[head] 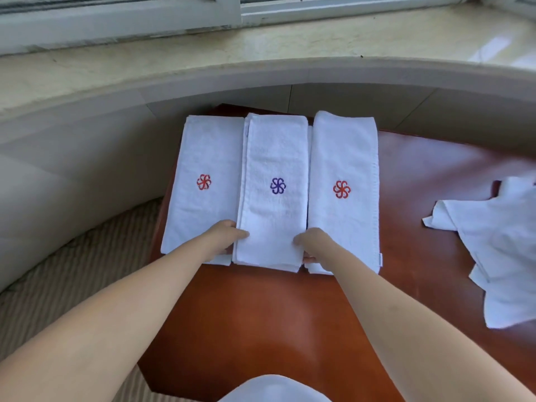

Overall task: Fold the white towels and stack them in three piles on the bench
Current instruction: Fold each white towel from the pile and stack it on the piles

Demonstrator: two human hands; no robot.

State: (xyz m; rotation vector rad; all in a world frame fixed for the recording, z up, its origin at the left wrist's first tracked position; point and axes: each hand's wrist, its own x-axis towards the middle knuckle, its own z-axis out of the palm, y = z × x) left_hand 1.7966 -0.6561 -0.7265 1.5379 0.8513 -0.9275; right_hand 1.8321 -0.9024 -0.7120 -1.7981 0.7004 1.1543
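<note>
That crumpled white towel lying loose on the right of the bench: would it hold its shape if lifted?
Probably not: the crumpled white towel lies in limp, uneven folds, so it would likely droop. It looks thin, so probably light. On the glossy reddish-brown wooden bench it may slide easily.

3 towel piles [275,181] side by side on bench [261,314]; loose towels [499,250] right.

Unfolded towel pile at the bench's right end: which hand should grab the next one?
Right hand, probably. The unfolded towels lie on its side of the bench; the left hand would have to cross the middle stack both grip.
</note>
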